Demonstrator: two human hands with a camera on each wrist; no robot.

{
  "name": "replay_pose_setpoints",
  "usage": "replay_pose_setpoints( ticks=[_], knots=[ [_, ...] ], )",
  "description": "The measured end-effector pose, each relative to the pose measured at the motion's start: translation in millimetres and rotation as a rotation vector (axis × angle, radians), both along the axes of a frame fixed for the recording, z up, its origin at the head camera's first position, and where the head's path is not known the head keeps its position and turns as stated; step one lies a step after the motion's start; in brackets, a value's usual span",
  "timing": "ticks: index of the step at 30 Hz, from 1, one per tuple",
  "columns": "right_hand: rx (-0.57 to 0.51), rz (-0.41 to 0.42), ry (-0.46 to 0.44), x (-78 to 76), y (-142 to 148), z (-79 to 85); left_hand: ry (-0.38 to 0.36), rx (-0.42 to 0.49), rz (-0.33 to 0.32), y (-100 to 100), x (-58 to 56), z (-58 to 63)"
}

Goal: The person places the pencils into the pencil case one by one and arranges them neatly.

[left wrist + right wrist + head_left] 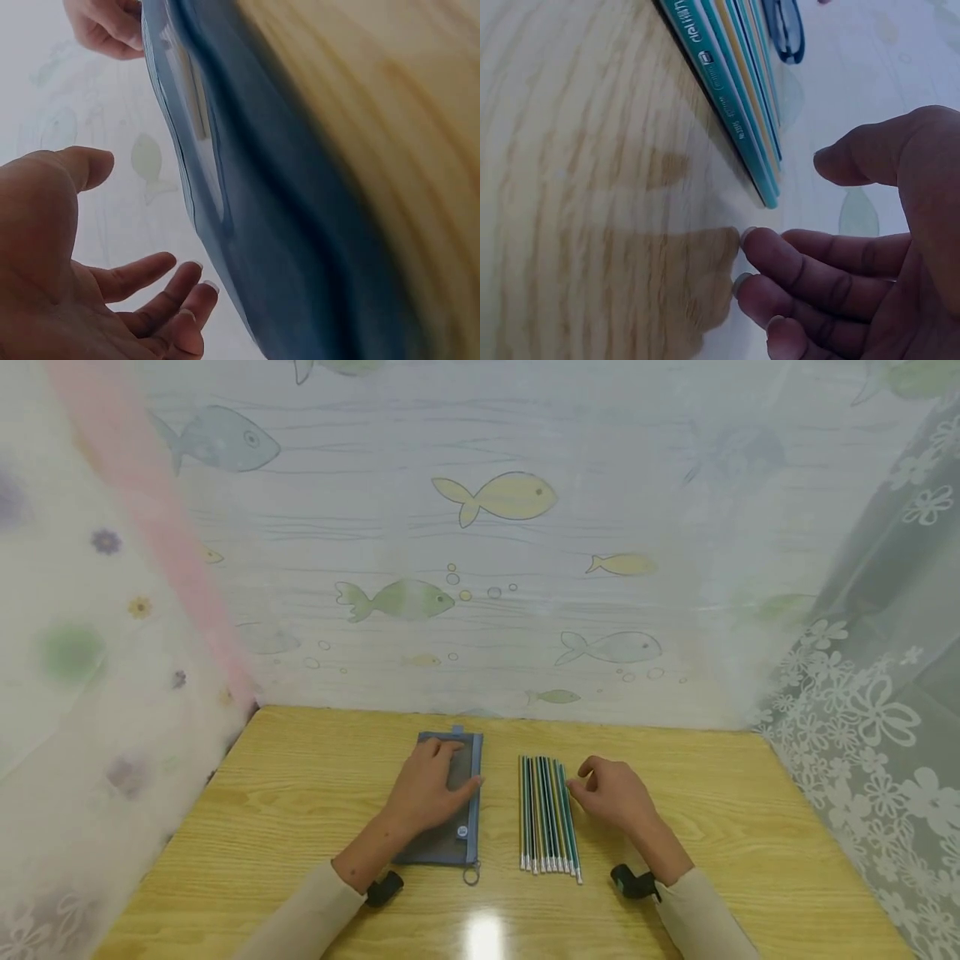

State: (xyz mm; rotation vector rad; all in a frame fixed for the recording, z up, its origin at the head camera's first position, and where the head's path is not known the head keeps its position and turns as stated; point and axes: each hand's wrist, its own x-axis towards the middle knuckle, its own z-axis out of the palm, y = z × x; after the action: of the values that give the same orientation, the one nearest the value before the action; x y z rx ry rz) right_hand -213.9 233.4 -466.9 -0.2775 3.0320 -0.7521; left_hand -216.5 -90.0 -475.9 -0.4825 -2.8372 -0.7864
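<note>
A blue-grey zip pencil pouch (pixel 444 848) lies flat on the table, a metal ring (pixel 471 876) at its near right corner. Over it is my left hand (pixel 423 789), thumb spread toward the zipper edge; the left wrist view shows these fingers (pixel 161 300) loosely bent with nothing in them. To the pouch's right, a row of pencils (pixel 546 818) in green, dark and yellowish stripes lies side by side, silvery ends toward me. My right hand (pixel 617 793) is just right of the row. Its fingers (pixel 802 277) are loosely bent, apart from the pencils and holding nothing.
The wood-grain table (pixel 300 793) has fabric hangings around it. A fish-print curtain (pixel 495 627) hangs along its far edge, and a flowered lace one (pixel 877 718) falls by the right side. A black wrist device (pixel 633 883) sits on my right wrist.
</note>
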Motion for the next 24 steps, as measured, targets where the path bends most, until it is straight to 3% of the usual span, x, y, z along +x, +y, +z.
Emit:
replay_pose_setpoints(
  ticks=[13,24],
  knots=[
    [0.012,0.022,-0.053,-6.7,-5.5,-1.4,-0.014,-0.02,-0.028,18.7,-0.1,3.0],
    [0.037,0.02,-0.138,-18.4,-9.5,5.1,-0.053,-0.013,-0.008,23.1,-2.1,2.3]
  ],
)
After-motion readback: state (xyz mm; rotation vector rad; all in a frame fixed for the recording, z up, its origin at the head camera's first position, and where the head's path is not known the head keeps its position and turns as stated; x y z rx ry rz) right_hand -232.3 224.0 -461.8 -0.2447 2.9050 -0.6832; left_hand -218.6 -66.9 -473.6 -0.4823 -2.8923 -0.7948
